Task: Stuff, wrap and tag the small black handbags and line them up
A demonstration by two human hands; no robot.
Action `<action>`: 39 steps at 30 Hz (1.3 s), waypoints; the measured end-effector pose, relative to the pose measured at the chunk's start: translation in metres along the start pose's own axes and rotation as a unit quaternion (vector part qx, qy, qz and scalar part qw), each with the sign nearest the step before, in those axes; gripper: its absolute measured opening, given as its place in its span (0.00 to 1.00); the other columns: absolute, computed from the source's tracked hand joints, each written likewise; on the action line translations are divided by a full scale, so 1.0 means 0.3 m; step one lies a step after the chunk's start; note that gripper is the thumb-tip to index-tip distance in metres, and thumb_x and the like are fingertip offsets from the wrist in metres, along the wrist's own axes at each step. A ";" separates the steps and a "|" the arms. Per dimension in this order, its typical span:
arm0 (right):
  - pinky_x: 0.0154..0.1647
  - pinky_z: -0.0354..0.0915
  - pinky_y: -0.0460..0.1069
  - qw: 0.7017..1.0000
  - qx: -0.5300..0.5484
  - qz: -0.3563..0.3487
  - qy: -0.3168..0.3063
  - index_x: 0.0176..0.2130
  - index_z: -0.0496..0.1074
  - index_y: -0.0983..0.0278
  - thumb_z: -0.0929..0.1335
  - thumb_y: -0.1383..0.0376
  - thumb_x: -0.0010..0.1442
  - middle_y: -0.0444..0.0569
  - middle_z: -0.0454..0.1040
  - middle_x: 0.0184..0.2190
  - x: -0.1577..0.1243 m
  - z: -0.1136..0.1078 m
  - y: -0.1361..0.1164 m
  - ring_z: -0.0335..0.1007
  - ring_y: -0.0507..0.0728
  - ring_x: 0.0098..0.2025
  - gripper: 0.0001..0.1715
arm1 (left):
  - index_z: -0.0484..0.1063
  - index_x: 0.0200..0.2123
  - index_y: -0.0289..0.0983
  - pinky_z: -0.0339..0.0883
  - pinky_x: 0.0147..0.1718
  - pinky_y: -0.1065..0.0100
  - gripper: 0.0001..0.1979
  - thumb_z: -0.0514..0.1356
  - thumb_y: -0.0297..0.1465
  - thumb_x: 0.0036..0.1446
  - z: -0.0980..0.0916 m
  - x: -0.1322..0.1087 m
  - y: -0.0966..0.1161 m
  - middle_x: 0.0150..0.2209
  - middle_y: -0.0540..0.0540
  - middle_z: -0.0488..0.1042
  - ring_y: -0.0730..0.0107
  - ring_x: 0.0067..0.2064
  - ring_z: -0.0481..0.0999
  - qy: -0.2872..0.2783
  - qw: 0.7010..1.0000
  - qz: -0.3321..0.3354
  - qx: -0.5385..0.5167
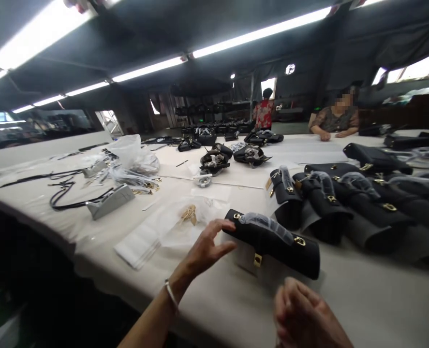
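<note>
In front of me on the table stands a black handbag (287, 253) with gold rings and a gold clasp. Clear plastic wraps its handle (267, 226), and pale sheeting covers the front below the flap. My left hand (209, 245), with a white bracelet at the wrist, rests its fingertips at the bag's left end, thumb and fingers apart. Nearer to me, below the bag's right half and apart from it, my right hand (304, 311) is closed with the fingers curled in. Whatever it may hold is hidden.
Several similar black bags (323, 208) stand close together on the right. Left of my bag lie a clear plastic bag of gold-coloured pieces (189, 215) and folded white sheets (138, 246). Farther left are black straps (60, 195) and a grey holder (110, 200). A person (337, 116) sits across the table.
</note>
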State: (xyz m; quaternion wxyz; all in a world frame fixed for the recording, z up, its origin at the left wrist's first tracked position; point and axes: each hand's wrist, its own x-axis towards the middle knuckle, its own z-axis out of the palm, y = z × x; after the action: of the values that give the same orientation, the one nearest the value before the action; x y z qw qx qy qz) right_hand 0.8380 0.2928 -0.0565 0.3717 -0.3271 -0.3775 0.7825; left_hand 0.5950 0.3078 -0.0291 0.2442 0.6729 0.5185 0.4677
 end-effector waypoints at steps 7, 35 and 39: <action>0.17 0.57 0.42 0.997 0.004 -0.081 0.013 0.40 0.76 0.64 0.80 0.49 0.41 0.47 0.75 0.31 0.095 0.025 -0.044 0.63 0.47 0.24 0.32 | 0.73 0.53 0.38 0.61 0.57 0.56 0.22 0.64 0.32 0.54 0.067 0.259 -0.056 0.52 0.41 0.74 0.56 0.54 0.71 -0.026 0.991 0.044 0.121; 0.21 0.64 0.46 0.964 -0.240 -0.113 0.001 0.39 0.76 0.64 0.77 0.55 0.44 0.46 0.76 0.25 0.046 -0.047 -0.123 0.69 0.53 0.23 0.23 | 0.75 0.30 0.36 0.68 0.41 0.67 0.04 0.62 0.31 0.54 0.130 0.017 0.122 0.46 0.42 0.74 0.64 0.44 0.74 0.046 0.998 0.034 -0.038; 0.22 0.61 0.47 0.946 -0.307 -0.088 -0.047 0.30 0.78 0.66 0.74 0.53 0.47 0.46 0.73 0.19 0.058 -0.056 -0.119 0.66 0.53 0.22 0.18 | 0.73 0.30 0.34 0.65 0.45 0.66 0.04 0.61 0.30 0.52 0.144 0.003 0.132 0.35 0.44 0.76 0.65 0.41 0.74 0.020 0.963 -0.016 -0.268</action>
State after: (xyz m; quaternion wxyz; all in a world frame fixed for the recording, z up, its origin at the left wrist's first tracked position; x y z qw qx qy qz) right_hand 0.8545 0.3288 -0.0392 0.3022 -0.3536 -0.6442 0.6072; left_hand 0.6518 0.3018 -0.0158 0.4124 0.5653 0.3896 0.5989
